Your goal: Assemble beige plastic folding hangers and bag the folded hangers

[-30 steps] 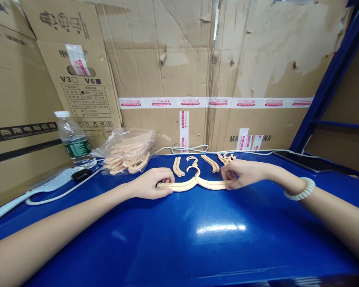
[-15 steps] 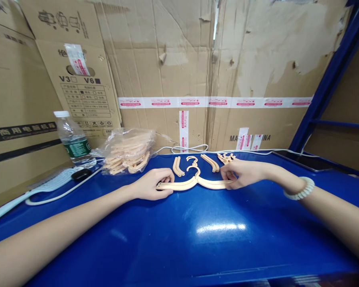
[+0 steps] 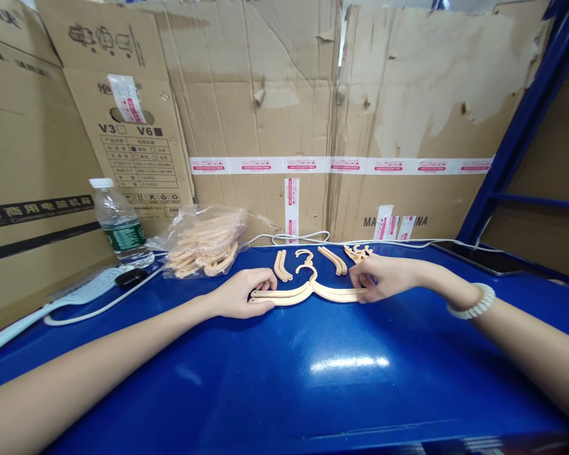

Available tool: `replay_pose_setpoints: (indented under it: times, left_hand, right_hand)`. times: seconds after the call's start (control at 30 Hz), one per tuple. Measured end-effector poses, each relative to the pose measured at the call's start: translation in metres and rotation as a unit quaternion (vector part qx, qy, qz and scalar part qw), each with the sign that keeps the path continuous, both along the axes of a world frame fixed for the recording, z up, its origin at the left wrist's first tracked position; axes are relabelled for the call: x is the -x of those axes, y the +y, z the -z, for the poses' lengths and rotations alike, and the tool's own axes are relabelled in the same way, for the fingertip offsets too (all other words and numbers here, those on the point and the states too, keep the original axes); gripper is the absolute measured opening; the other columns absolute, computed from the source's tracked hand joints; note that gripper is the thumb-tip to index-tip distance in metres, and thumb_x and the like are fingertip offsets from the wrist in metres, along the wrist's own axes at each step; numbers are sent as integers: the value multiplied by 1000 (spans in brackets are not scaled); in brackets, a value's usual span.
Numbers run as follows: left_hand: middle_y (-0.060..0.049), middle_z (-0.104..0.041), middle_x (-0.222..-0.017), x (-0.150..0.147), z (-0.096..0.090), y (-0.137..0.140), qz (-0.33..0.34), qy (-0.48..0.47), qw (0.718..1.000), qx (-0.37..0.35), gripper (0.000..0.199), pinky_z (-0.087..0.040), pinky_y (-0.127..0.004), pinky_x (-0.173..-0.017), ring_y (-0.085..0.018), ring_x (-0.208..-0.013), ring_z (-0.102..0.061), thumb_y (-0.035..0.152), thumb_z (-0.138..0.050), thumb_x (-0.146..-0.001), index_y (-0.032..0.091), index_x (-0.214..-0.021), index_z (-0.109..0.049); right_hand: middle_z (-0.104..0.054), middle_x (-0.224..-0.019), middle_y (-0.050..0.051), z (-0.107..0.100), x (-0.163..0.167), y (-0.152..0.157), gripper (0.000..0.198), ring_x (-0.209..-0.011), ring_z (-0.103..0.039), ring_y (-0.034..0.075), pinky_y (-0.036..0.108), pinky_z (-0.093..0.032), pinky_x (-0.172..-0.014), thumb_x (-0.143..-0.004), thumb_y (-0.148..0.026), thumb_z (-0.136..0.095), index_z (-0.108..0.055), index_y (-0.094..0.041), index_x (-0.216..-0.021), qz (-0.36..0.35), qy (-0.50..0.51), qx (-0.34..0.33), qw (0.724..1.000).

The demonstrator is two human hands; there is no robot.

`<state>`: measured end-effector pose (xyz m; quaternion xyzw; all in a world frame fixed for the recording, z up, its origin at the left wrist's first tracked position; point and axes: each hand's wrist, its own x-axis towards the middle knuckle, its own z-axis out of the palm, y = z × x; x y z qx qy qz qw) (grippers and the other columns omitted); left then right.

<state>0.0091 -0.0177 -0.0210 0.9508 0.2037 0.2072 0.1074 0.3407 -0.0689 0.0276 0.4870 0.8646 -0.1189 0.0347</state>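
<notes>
A cream plastic clothes hanger (image 3: 289,297) lies on the blue table, hook pointing away from me and both arms spread sideways. Around its left end are the fingers of my left hand (image 3: 246,293). My right hand (image 3: 382,278), wearing a pale beaded bracelet, grips the opposite end, and its fingers hide that tip. Just beyond the hanger lie loose hanger arms, a left pair (image 3: 282,265) and a right pair (image 3: 332,260), with loose hooks (image 3: 304,254) between them. More small cream parts (image 3: 358,252) sit behind my right hand.
At the left are a clear bag of cream hanger parts (image 3: 203,243), a water bottle (image 3: 122,230), a black object (image 3: 130,278) and a pale blue fan-shaped thing (image 3: 90,287). A white cable (image 3: 384,242) runs along the back, before cardboard (image 3: 265,126). A dark tablet (image 3: 474,258) lies right.
The two strips of the hanger's left arm look slightly further apart at the end by my left hand. Both hands stay almost in place; the camera view has shifted a little.
</notes>
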Motion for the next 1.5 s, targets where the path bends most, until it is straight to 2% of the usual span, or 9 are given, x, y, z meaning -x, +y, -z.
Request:
replay_pose_setpoints:
  times: [0.73, 0.93, 1.13, 1.3, 1.4, 1.5]
  left_hand:
    - [3, -48, -71, 1, 1, 0, 1, -11, 1000, 6, 16, -34, -24, -59, -12, -62, -42, 27, -59, -76, 17, -86, -53]
    - [3, -48, -71, 0, 0, -2, 2, -16, 1000, 3, 14, -33, -23, -58, -12, -61, -42, 25, -59, -74, 17, -84, -52]
    - [2, -49, -73, 2, 0, 0, -1, -23, 1000, -4, 14, -33, -23, -57, -12, -61, -41, 23, -58, -74, 17, -86, -53]
    - [2, -50, -72, 2, 1, 0, -4, -35, 999, -12, 13, -36, -23, -58, -12, -62, -43, 25, -59, -76, 17, -86, -54]
    - [1, -51, -73, 1, 2, 1, -23, -59, 998, -23, 9, -37, -22, -58, -12, -62, -45, 25, -54, -83, 17, -84, -54]
    - [0, -51, -72, 0, 1, 6, -48, -84, 994, -43, 13, -38, -22, -57, -12, -62, -46, 22, -45, -90, 16, -84, -55]
  right_hand:
    - [-62, -69, 1, 2, -1, 4, 22, -60, -55, 14, 25, -38, -55, -75, -38, -66, -64, -16, -79, -8, 20, -8, 1000]
    - [-64, -71, 3, 2, -3, 5, 24, -62, -57, 15, 25, -39, -54, -74, -38, -66, -63, -15, -80, -4, 41, 9, 999]
    - [-63, -70, 2, 2, -3, 4, 22, -61, -56, 14, 24, -37, -53, -74, -37, -66, -63, -15, -77, -8, 38, -8, 999]
    - [-63, -70, 2, -2, -6, 4, 30, -60, -54, 14, 24, -37, -54, -74, -45, -67, -65, -16, -82, -11, 34, -6, 999]
    - [-62, -70, 3, -6, -7, 2, 32, -59, -53, 14, 24, -36, -53, -80, -47, -61, -65, -15, -87, -6, 60, -33, 998]
    - [-61, -69, 2, -7, -7, 3, 30, -57, -50, 13, 24, -35, -52, -86, -44, -55, -64, -15, -86, 2, 95, -81, 992]
